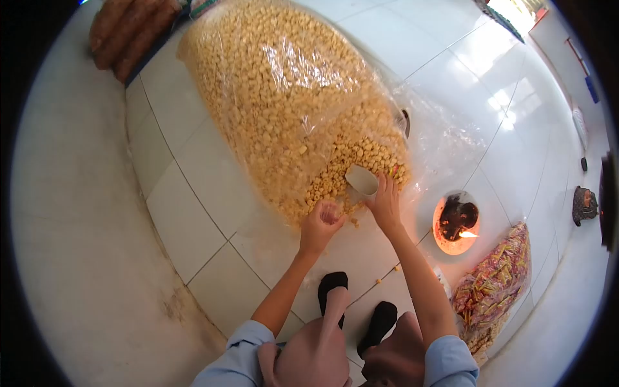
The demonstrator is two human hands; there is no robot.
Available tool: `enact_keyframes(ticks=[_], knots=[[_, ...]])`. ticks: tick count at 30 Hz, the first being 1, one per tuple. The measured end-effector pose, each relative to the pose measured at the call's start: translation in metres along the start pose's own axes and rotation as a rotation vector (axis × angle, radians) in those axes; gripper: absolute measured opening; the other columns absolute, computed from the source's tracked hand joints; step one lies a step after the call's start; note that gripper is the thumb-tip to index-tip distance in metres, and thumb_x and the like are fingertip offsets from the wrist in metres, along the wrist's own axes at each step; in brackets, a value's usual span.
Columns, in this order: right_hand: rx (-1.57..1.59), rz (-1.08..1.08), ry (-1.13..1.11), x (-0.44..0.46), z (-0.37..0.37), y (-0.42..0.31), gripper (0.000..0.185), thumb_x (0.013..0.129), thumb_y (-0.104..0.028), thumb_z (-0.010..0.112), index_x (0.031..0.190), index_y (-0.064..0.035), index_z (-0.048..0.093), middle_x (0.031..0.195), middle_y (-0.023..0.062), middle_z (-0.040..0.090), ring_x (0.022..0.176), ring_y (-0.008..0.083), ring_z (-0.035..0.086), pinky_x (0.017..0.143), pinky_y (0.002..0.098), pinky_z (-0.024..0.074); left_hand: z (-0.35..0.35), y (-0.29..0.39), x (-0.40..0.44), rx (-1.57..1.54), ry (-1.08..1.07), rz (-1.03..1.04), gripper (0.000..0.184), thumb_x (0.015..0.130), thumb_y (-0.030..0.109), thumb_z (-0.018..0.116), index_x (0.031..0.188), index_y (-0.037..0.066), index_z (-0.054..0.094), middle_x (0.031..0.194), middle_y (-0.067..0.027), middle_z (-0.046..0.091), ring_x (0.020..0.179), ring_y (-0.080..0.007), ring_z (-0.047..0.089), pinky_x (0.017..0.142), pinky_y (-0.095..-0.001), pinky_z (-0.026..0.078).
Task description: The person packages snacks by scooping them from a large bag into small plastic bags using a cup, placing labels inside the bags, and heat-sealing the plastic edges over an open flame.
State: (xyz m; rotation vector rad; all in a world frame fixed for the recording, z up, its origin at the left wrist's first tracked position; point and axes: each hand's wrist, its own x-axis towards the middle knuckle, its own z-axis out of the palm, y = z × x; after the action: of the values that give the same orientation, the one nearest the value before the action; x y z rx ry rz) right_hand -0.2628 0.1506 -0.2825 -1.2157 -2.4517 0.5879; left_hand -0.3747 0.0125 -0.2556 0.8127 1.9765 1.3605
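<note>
A very large clear plastic bag full of yellow, round puffed snacks lies on the floor, its open mouth facing me. Loose snacks show in that mouth. My right hand grips a whitish scoop at the edge of the snacks; its hollow side is turned up and looks empty. Just left of it, my left hand is curled around a small clear plastic bag. The fingers partly hide this bag, and I cannot make out anything inside it.
On the right, a burning flame stands in a round dish with a blackened middle. Near it leans a clear bag of colourful small packets. A few snacks lie on the tiles by my feet. Brown sacks rest at the upper left.
</note>
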Motion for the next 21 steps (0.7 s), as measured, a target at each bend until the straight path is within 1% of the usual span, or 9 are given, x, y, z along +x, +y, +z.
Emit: enact_keyframes(ticks=[1, 2, 3, 5, 6, 8, 15, 18, 21], knots=[[-0.048, -0.036, 0.047, -0.005, 0.001, -0.004, 0.076, 0.062, -0.011, 0.072, 0.125, -0.0028, 0.032, 0.125, 0.0172, 0.034, 0.116, 0.0347, 0.033, 0.095, 0.042, 0.0316, 0.001, -0.006, -0.002, -0.036, -0.003, -0.031, 0.035, 0.07, 0.013, 0.072, 0.094, 0.005, 0.05, 0.072, -0.0046, 0.06, 0.058, -0.0093, 0.057, 0.054, -0.0223, 0.046], [-0.009, -0.044, 0.14, -0.003, -0.003, -0.011, 0.057, 0.065, -0.003, 0.066, 0.117, -0.0035, 0.042, 0.115, 0.0136, 0.043, 0.109, 0.0321, 0.039, 0.091, 0.0407, 0.0344, 0.003, -0.004, 0.001, -0.036, -0.004, -0.034, 0.035, 0.07, 0.013, 0.072, 0.094, 0.005, 0.05, 0.072, -0.0046, 0.06, 0.058, -0.0093, 0.057, 0.054, -0.0223, 0.046], [-0.004, -0.041, 0.133, -0.004, -0.008, -0.014, 0.057, 0.065, -0.003, 0.066, 0.117, -0.0035, 0.042, 0.115, 0.0136, 0.043, 0.109, 0.0321, 0.039, 0.091, 0.0407, 0.0344, 0.003, -0.004, 0.001, -0.001, -0.012, 0.013, 0.036, 0.07, 0.012, 0.072, 0.097, 0.006, 0.05, 0.07, -0.0028, 0.058, 0.059, -0.008, 0.056, 0.055, -0.0218, 0.045], [0.351, -0.38, -0.02, -0.004, -0.019, -0.015, 0.033, 0.068, 0.004, 0.058, 0.1, -0.0039, 0.055, 0.1, 0.0099, 0.051, 0.1, 0.0286, 0.044, 0.085, 0.0376, 0.037, 0.005, -0.009, 0.002, 0.026, -0.025, 0.052, 0.037, 0.071, 0.011, 0.071, 0.1, 0.007, 0.05, 0.067, -0.001, 0.057, 0.06, -0.0067, 0.055, 0.056, -0.0214, 0.045], [0.349, -0.377, -0.027, -0.004, -0.027, -0.021, 0.033, 0.068, 0.004, 0.058, 0.1, -0.0039, 0.055, 0.1, 0.0099, 0.051, 0.1, 0.0286, 0.044, 0.085, 0.0376, 0.037, 0.005, -0.01, 0.002, 0.03, -0.047, 0.049, 0.039, 0.07, 0.012, 0.071, 0.102, 0.007, 0.049, 0.067, -0.0014, 0.057, 0.06, -0.0077, 0.055, 0.056, -0.0224, 0.045], [0.556, -0.241, -0.23, -0.002, -0.036, -0.035, 0.023, 0.068, 0.009, 0.053, 0.084, -0.0046, 0.061, 0.088, 0.0076, 0.053, 0.092, 0.0259, 0.046, 0.081, 0.0354, 0.0375, 0.004, -0.01, 0.005, 0.026, -0.07, 0.047, 0.04, 0.07, 0.014, 0.071, 0.103, 0.007, 0.048, 0.067, -0.0017, 0.057, 0.059, -0.0087, 0.055, 0.055, -0.0233, 0.045], [0.353, -0.305, -0.322, 0.001, -0.032, -0.035, 0.02, 0.069, 0.003, 0.058, 0.087, -0.006, 0.062, 0.091, 0.007, 0.053, 0.086, 0.0236, 0.045, 0.078, 0.0311, 0.039, 0.001, -0.004, 0.009, 0.212, -0.16, 0.045, 0.046, 0.068, 0.016, 0.07, 0.107, 0.012, 0.045, 0.066, -0.0016, 0.059, 0.06, -0.0148, 0.06, 0.055, -0.0279, 0.046], [0.448, -0.273, -0.398, 0.002, -0.04, -0.041, 0.017, 0.07, -0.004, 0.064, 0.087, -0.0068, 0.062, 0.087, 0.0054, 0.055, 0.087, 0.0218, 0.044, 0.077, 0.0301, 0.0394, 0.003, -0.005, 0.009, 0.271, -0.19, 0.106, 0.047, 0.067, 0.017, 0.07, 0.107, 0.014, 0.044, 0.065, -0.0021, 0.059, 0.06, -0.0183, 0.061, 0.054, -0.0297, 0.047], [0.45, -0.147, -0.587, 0.003, -0.048, -0.041, 0.015, 0.07, -0.008, 0.067, 0.085, -0.0075, 0.063, 0.08, 0.0041, 0.056, 0.086, 0.021, 0.044, 0.077, 0.0297, 0.0393, 0.007, -0.006, 0.008, 0.316, -0.218, 0.145, 0.047, 0.066, 0.017, 0.07, 0.105, 0.014, 0.044, 0.064, -0.0023, 0.059, 0.061, -0.0198, 0.061, 0.054, -0.0309, 0.047]])
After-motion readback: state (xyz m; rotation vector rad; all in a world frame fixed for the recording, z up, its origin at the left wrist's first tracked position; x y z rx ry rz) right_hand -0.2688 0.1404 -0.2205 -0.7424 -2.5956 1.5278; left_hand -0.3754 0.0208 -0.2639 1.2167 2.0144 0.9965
